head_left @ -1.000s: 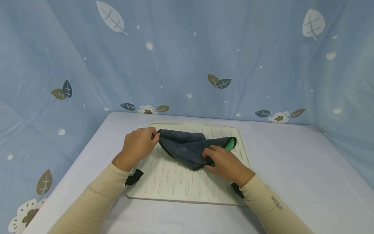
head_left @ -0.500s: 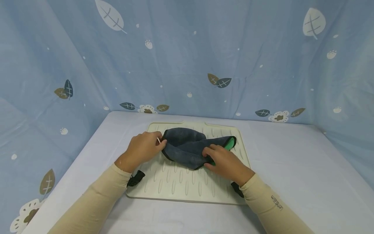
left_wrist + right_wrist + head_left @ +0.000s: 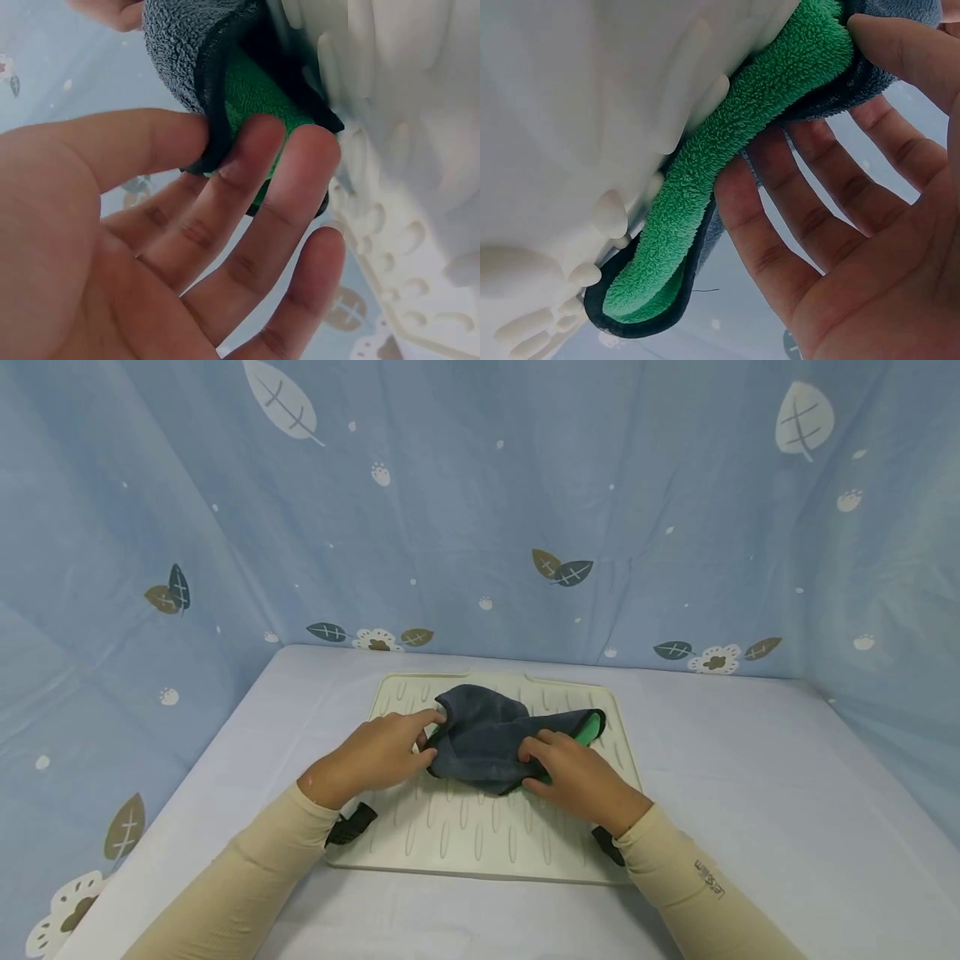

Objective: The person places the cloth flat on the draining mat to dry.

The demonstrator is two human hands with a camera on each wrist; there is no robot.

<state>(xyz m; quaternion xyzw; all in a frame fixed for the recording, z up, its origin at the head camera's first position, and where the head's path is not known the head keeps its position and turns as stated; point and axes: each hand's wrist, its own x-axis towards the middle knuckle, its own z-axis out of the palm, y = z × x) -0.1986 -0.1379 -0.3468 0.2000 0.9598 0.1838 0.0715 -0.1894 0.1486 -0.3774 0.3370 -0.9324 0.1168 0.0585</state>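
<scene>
A cleaning cloth (image 3: 480, 739), grey-blue on one face and green on the other with a black border, lies bunched and partly folded on a cream ridged mat (image 3: 465, 843). My left hand (image 3: 375, 756) holds the cloth's left edge; in the left wrist view its thumb is at the black border and the fingers (image 3: 247, 247) lie against the green face (image 3: 255, 90). On the right, my right hand (image 3: 577, 777) pinches the cloth near its front right part. The green strip (image 3: 720, 127) shows rolled outward along that side in the right wrist view.
The mat rests on a white-covered table (image 3: 750, 777). Blue patterned curtain (image 3: 480, 510) hangs behind and at both sides. Black straps (image 3: 351, 824) show at the wrists, close over the mat's sides.
My left hand has moved right and slightly toward me, bringing the cloth's left edge inward and bunching it into a raised fold. My right hand has stayed in place.
</scene>
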